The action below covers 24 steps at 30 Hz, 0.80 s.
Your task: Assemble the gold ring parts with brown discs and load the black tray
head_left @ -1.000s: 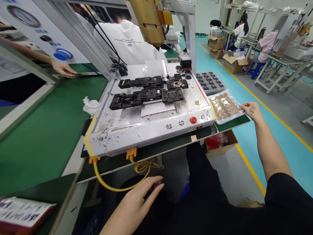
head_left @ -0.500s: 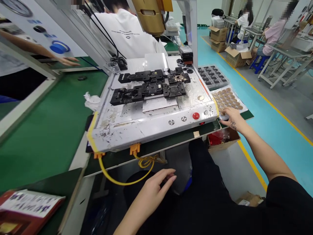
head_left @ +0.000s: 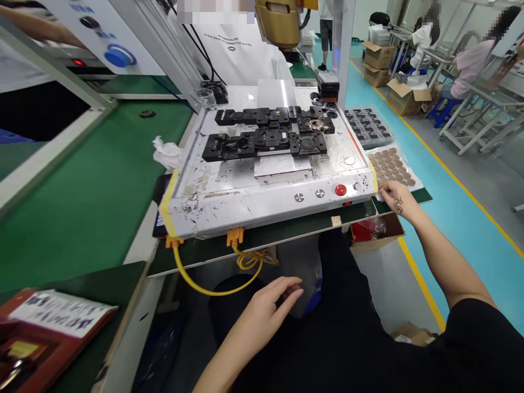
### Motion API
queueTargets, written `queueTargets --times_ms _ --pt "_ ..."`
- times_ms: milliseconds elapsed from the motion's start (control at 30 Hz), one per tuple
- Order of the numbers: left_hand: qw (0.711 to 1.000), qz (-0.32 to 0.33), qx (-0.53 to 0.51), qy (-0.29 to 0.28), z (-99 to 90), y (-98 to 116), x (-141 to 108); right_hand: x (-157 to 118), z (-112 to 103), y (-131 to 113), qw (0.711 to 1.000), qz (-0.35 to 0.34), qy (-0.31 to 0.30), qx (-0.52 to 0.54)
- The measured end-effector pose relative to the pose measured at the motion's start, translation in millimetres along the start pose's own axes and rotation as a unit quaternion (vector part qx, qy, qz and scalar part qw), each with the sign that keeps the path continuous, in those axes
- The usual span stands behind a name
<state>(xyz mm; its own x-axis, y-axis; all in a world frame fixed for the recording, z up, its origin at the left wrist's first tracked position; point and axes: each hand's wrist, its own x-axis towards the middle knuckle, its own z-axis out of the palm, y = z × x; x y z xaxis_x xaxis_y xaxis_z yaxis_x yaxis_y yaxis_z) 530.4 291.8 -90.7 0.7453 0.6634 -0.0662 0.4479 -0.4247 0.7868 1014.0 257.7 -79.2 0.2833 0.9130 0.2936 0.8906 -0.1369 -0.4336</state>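
Note:
My right hand point(head_left: 396, 197) is at the near left corner of a clear tray of round tan discs point(head_left: 393, 167), its fingers pressed together; whatever they may hold is too small to make out. Over my lap, my left hand point(head_left: 278, 297) hangs with fingers loosely curved, thumb and fingertips apart, and nothing between them. Black fixtures point(head_left: 272, 139) stand in two rows on the white machine bed point(head_left: 245, 203). A metallic ring part point(head_left: 316, 125) sits in the back row's right-hand fixture. One round disc point(head_left: 349, 160) lies on the bed at the right.
A gold machine head point(head_left: 279, 23) hangs above the bed. Behind the disc tray is a tray of black parts point(head_left: 367, 126). Yellow cable point(head_left: 204, 292) loops below the front edge. Crumpled white tissue point(head_left: 167, 153) lies left of the machine. A person in white point(head_left: 245, 57) is behind it.
My right hand's fingers have closed together at the disc tray's corner. My left hand keeps its loose pose. The camera view has shifted, so the machine appears further right.

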Motion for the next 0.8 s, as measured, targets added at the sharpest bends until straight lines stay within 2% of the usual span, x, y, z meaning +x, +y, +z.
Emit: queueTargets --times_ms 200,300,433,533,633,800 --pt "1.0 0.002 -0.001 -0.005 0.2 3 2 18 -14 31 0.992 0.111 0.053 0.041" --pt "1.0 0.004 -0.002 -0.005 -0.8 4 3 28 -19 42 0.984 0.144 0.091 0.047" --pt "1.0 0.009 -0.005 -0.001 -2.5 7 4 35 -20 47 0.979 0.141 0.138 0.05" --pt "1.0 0.02 -0.006 -0.007 -3.8 14 12 35 -21 49 0.98 0.132 0.137 0.059" --pt "0.999 0.043 -0.011 -0.01 -2.6 27 26 36 -25 53 0.979 0.134 0.137 0.073" --pt "0.995 0.082 -0.025 -0.043 9.9 51 57 47 -40 55 0.968 0.146 0.189 0.072"
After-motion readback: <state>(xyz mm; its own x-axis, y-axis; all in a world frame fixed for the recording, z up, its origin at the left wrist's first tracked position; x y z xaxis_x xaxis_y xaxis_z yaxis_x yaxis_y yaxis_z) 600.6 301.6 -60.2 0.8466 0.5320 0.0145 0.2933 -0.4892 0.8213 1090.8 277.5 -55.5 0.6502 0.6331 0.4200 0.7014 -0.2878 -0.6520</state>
